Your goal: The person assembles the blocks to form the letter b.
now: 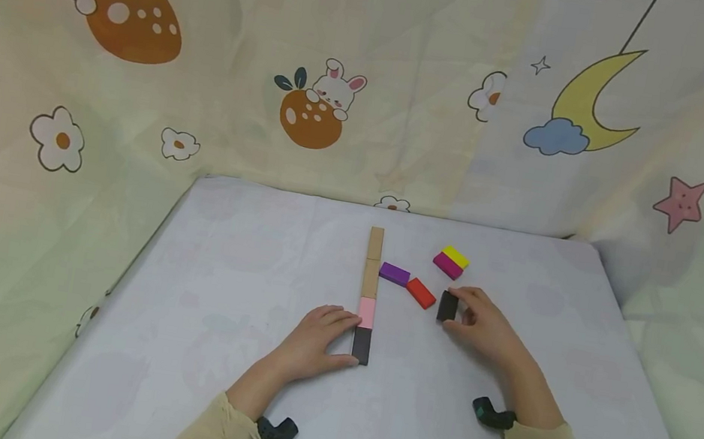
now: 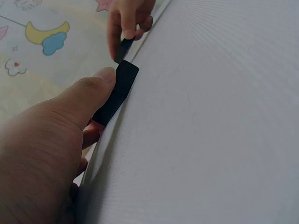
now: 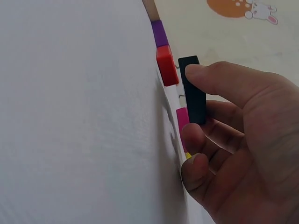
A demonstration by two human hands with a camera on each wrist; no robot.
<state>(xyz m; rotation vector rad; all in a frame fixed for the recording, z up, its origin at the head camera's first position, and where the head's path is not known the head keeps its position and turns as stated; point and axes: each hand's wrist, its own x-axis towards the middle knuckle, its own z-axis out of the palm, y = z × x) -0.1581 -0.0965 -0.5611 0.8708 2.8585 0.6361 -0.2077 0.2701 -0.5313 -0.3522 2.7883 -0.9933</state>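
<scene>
A straight row of blocks runs away from me on the white surface: a black block (image 1: 361, 347) nearest, then a pink block (image 1: 366, 311) and two tan blocks (image 1: 371, 277). My left hand (image 1: 314, 344) touches the row from its left side. Its thumb lies at the near black block, and its extended forefinger reaches the pink one. My right hand (image 1: 491, 331) pinches another black block (image 3: 193, 95) between thumb and fingers, right of a red block (image 1: 420, 293). That block appears slightly raised in the right wrist view.
A purple block (image 1: 394, 274) lies angled between the row and the red block. Farther back, a magenta block (image 1: 447, 266) and a yellow block (image 1: 456, 256) lie side by side. Patterned cloth (image 1: 237, 119) rises behind the white table (image 1: 237, 255) and along its sides.
</scene>
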